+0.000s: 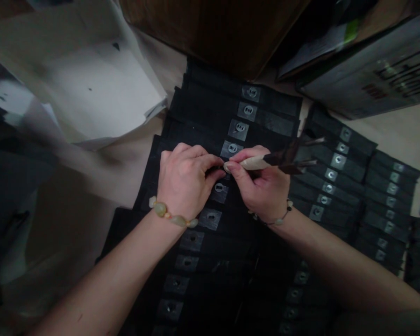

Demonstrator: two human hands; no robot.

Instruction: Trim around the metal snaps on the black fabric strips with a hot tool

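Dim, flat light leaves soft shadows beneath the left hand (187,182) and right hand (260,184), while the frame's edges bow and blur.

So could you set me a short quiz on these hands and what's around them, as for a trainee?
1. Which hand holds the cream-handled tool with a dark forked end?
2. True or false: the left hand has a bracelet of pale green oval beads at its wrist.
3. What colour are the square patches on the long black fabric strips? A) red B) grey C) yellow

Key: 1. The right hand. 2. True. 3. B.
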